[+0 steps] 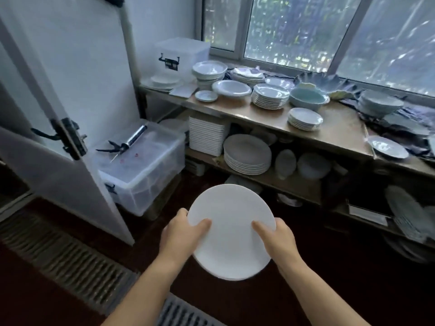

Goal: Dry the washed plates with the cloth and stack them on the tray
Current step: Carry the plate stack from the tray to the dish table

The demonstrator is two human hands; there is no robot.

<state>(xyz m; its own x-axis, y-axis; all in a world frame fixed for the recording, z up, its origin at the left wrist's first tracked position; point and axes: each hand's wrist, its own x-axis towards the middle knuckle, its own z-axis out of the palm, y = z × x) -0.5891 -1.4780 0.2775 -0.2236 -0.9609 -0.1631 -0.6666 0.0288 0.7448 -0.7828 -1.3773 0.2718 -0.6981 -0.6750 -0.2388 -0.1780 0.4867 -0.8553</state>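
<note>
Both hands carry a white plate [231, 229] out in front of the body, above the dark floor [317, 267] and well short of the tabletop [277, 117]. The left hand [182, 234] takes the plate's left edge, thumb laid over the top face and fingers hidden beneath; the right hand [275, 238] mirrors it on the right edge. Each grip is a thumb-over pinch on the rim, probably so the plate stays level and cannot slip while carried. A second rim seems to show under the near edge, so there may be more than one plate in the hold, though I cannot be sure.

No cloth and no tray are visible, so drying looks not yet begun on this plate; it is likely being carried to where that happens.

The tabletop under the window [329, 31] bears stacks of plates [270, 95] and a bowl [308, 98]; the shelf [259, 177] below holds more stacks, sorted by shape for storage. A clear bin [141, 170] stands beside the open door [58, 109], with a caulking gun [130, 141] lying on its lid.
</note>
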